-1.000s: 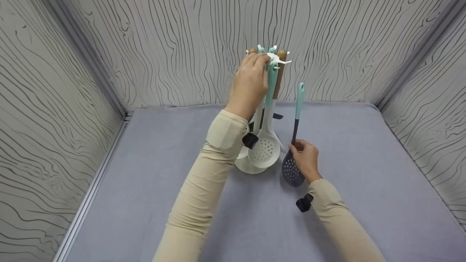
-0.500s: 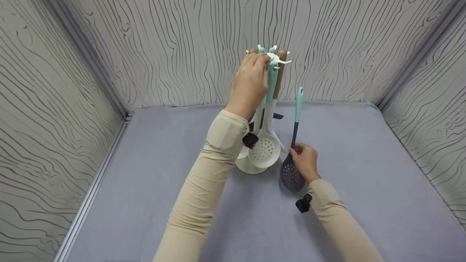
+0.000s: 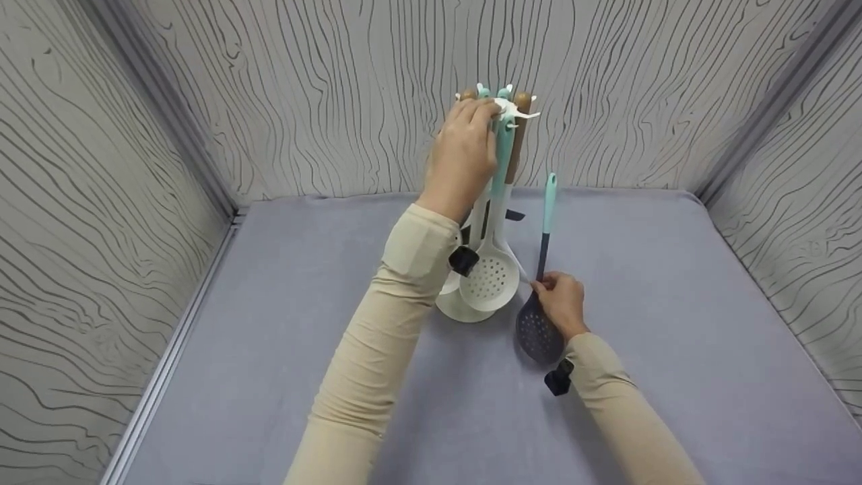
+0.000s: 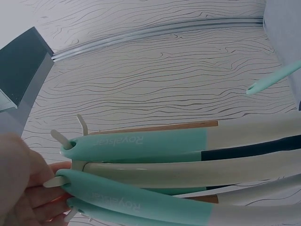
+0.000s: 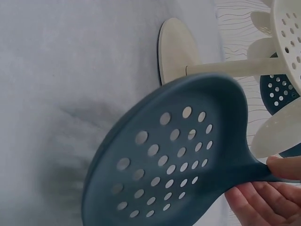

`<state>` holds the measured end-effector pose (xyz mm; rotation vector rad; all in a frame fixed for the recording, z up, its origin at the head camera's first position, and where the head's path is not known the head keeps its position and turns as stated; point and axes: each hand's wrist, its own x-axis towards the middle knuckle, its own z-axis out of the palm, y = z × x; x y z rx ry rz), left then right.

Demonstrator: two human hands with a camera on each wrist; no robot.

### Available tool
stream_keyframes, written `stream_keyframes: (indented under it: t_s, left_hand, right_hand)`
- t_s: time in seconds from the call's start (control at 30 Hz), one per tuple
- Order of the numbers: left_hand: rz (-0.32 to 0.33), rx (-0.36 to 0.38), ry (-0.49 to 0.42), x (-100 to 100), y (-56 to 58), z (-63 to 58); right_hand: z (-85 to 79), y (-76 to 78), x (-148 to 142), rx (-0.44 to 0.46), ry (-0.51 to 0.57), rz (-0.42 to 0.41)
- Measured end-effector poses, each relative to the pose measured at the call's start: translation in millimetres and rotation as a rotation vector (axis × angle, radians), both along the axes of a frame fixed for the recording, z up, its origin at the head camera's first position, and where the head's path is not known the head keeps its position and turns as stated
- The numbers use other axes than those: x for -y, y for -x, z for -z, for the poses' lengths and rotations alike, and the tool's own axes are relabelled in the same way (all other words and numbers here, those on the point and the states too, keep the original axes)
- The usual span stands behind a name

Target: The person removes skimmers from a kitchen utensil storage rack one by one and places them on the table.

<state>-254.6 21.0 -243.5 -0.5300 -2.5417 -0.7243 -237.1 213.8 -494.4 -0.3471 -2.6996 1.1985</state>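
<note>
A white utensil stand (image 3: 465, 310) stands upright, hung with several utensils, among them a white skimmer (image 3: 489, 281) facing front. My left hand (image 3: 463, 145) grips the top of the stand among its hooks; in the left wrist view, mint handles (image 4: 141, 143) with wooden and white ones hang beside my fingers (image 4: 44, 195). To the right of the stand, my right hand (image 3: 564, 302) pinches a dark blue-grey skimmer (image 3: 537, 333) at the neck, thumb on one side. Its mint handle (image 3: 550, 202) points up and its perforated bowl hangs low, apart from the stand's base.
A grey cloth (image 3: 303, 303) covers the table. Behind it rises a wood-grain patterned wall (image 3: 350, 121), with similar panels left and right. A metal rail (image 3: 168, 357) runs along the table's left edge.
My right hand has lowered the dark skimmer and brought it slightly left and toward me. My left hand has stayed on top of the stand.
</note>
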Motion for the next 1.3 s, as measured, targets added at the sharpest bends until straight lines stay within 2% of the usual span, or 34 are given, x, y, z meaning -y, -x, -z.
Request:
stream_keyframes:
  t_s: [0.37, 0.63, 0.93, 1.3]
  left_hand:
    - [0.015, -0.018, -0.019, 0.0, 0.6, 0.3]
    - [0.014, 0.004, -0.016, -0.1, 0.6, 0.0]
    - [0.008, -0.001, -0.014, -0.6, 0.5, 0.5]
    - [0.020, -0.028, -0.013, -0.1, 2.1, 1.8]
  right_hand:
    - [11.9, 1.9, 2.6, 0.039, -0.054, -0.027]
    - [18.2, 3.3, 5.8, 0.108, -0.075, -0.053]
    - [18.3, 4.3, 12.8, 0.168, -0.116, -0.081]
    - [19.5, 2.9, 22.6, 0.175, -0.123, -0.094]
